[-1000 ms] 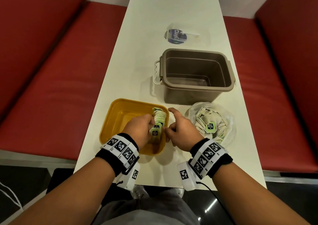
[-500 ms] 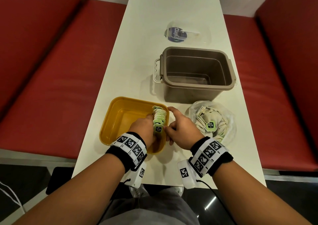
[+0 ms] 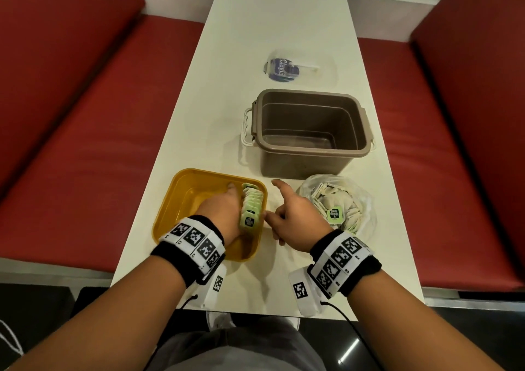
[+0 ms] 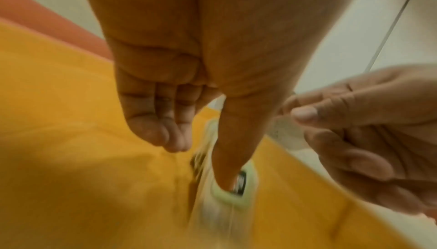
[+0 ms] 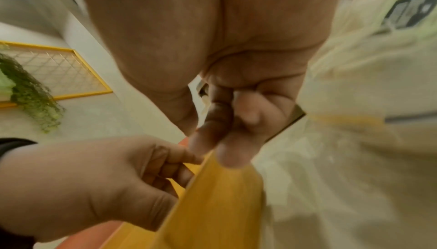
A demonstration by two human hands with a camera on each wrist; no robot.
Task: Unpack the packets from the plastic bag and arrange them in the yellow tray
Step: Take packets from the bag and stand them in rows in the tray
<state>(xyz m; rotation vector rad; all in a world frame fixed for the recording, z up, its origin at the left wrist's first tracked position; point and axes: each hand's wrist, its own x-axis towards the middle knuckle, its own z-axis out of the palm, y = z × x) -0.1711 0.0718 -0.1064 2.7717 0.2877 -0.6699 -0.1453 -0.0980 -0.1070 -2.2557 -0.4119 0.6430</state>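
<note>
The yellow tray sits on the table near me. A row of pale green packets stands on edge along its right wall. My left hand is inside the tray against that row. In the left wrist view its thumb presses on the front packet, and the other fingers are loosely curled beside the row. My right hand hovers between the tray and the clear plastic bag of packets. It holds nothing; its index finger points forward and the rest are half curled.
A brown plastic tub with white side handles stands just beyond the tray and the bag. A clear lid with a blue label lies farther up the narrow white table. Red bench seats flank it on both sides.
My right hand has let go of the packet row and drawn back to the right, out of the tray. My left hand stays against the row.
</note>
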